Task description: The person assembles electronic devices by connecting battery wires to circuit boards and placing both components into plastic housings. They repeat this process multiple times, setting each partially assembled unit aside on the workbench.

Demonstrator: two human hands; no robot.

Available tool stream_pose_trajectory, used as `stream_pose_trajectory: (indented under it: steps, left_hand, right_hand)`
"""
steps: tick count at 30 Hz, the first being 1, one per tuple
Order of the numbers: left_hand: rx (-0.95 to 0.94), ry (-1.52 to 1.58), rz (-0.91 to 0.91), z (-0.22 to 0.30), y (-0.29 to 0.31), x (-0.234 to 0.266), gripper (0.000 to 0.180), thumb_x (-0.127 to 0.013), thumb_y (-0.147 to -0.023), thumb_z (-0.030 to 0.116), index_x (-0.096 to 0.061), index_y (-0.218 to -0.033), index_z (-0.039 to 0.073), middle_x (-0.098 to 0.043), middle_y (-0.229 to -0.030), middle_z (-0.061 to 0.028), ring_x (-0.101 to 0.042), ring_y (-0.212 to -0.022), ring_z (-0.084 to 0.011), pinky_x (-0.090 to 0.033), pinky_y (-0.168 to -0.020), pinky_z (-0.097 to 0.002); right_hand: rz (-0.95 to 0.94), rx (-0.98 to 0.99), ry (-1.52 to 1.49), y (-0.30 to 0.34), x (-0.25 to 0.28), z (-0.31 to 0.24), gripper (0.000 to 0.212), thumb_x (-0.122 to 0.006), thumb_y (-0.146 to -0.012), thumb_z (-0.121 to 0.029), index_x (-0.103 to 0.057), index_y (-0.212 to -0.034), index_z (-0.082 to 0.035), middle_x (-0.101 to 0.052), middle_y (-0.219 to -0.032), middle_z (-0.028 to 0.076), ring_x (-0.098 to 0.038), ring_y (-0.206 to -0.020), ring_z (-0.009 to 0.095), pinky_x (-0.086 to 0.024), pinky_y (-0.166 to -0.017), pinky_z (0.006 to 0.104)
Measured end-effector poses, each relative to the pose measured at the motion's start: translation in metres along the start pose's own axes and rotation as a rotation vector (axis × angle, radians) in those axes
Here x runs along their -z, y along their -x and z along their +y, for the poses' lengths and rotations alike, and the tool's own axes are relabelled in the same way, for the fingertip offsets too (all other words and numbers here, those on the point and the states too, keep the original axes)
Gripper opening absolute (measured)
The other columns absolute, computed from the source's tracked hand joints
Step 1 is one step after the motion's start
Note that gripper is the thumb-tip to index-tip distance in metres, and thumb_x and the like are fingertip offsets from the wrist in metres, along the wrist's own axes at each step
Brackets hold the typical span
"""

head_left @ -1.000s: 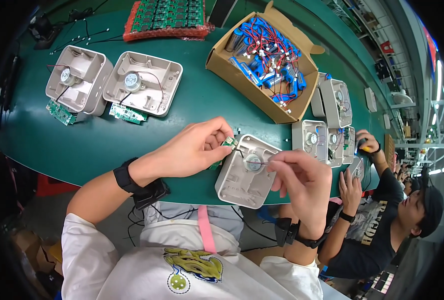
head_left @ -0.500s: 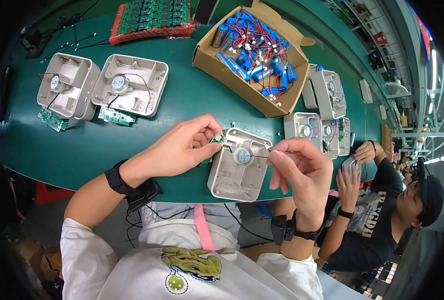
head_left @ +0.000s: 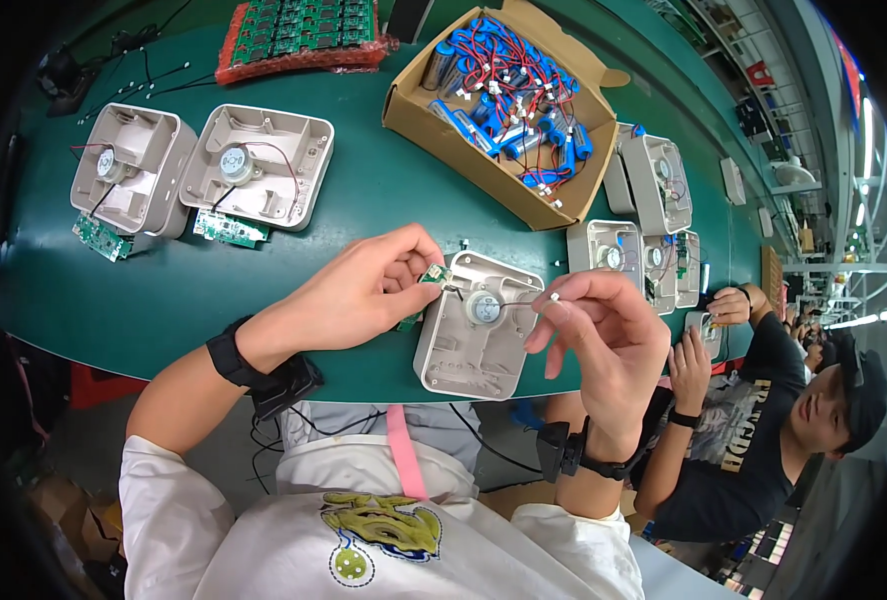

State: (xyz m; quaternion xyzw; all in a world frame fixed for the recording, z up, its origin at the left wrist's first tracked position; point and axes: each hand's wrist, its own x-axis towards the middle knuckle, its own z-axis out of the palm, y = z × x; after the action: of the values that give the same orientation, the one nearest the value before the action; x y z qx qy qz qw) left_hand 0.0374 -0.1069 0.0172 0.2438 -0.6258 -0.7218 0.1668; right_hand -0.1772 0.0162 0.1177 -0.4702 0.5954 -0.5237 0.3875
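A pale plastic housing lies open side up at the table's front edge, with a round metal speaker-like part inside. Beside its left wall, my left hand pinches a small green circuit board between thumb and fingers; part of the board is hidden by the hand. A short dark lead runs from the board into the housing. Over the right wall, my right hand is closed in a pinch on a small white connector. A thin wire joins that connector to the round part.
Two similar housings with boards hanging out stand at the left. Behind are a cardboard box of blue wired cells and a stack of green boards in red bubble wrap. More housings stand right, near a co-worker's hands.
My right hand has turned slightly, and the white connector now shows above its fingertips. My left hand keeps its hold on the board. The co-worker's hands shifted a little.
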Motion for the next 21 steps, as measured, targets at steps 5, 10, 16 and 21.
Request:
stream_pose_trajectory:
  steps: [5, 10, 16, 21]
  left_hand:
    - [-0.001, 0.007, 0.004, -0.001, -0.001, 0.000, 0.022, -0.065, -0.103, 0.001, -0.054, -0.122, 0.003, -0.064, -0.103, -0.0011, -0.063, -0.092, -0.0075, -0.054, -0.084, -0.0266]
    - [-0.003, -0.013, 0.008, 0.001, 0.000, -0.001, 0.021, -0.066, -0.103, 0.001, -0.054, -0.121, 0.004, -0.064, -0.102, -0.0006, -0.063, -0.093, -0.0069, -0.053, -0.083, -0.0261]
    - [-0.115, -0.043, 0.055, -0.007, -0.002, -0.005, 0.018, -0.067, -0.102, 0.004, -0.055, -0.115, 0.001, -0.059, -0.089, -0.0005, -0.055, -0.075, -0.0051, -0.046, -0.065, -0.0255]
    - [-0.126, -0.044, 0.060, -0.008, -0.002, -0.004, 0.019, -0.067, -0.101, 0.004, -0.055, -0.115, 0.001, -0.059, -0.089, -0.0010, -0.056, -0.074, -0.0060, -0.046, -0.064, -0.0258]
  right_hand:
    - [0.013, -0.019, 0.071, -0.002, 0.000, 0.000, 0.008, -0.060, -0.103, 0.003, -0.062, -0.110, 0.007, -0.072, -0.086, 0.014, -0.071, -0.064, 0.016, -0.047, -0.044, 0.0211]
    - [0.011, -0.055, 0.062, -0.004, 0.001, 0.000, 0.010, -0.058, -0.107, -0.002, -0.061, -0.109, 0.007, -0.072, -0.083, 0.011, -0.069, -0.060, 0.013, -0.045, -0.043, 0.0208]
    - [0.019, -0.049, 0.062, -0.007, 0.004, 0.011, 0.011, -0.057, -0.109, -0.006, -0.063, -0.109, 0.003, -0.069, -0.078, 0.007, -0.054, -0.050, 0.006, -0.035, -0.042, 0.0196]
    - [0.014, -0.049, 0.031, -0.006, 0.006, 0.010, 0.010, -0.058, -0.109, -0.005, -0.064, -0.110, 0.003, -0.069, -0.079, 0.006, -0.047, -0.051, 0.003, -0.033, -0.045, 0.0189]
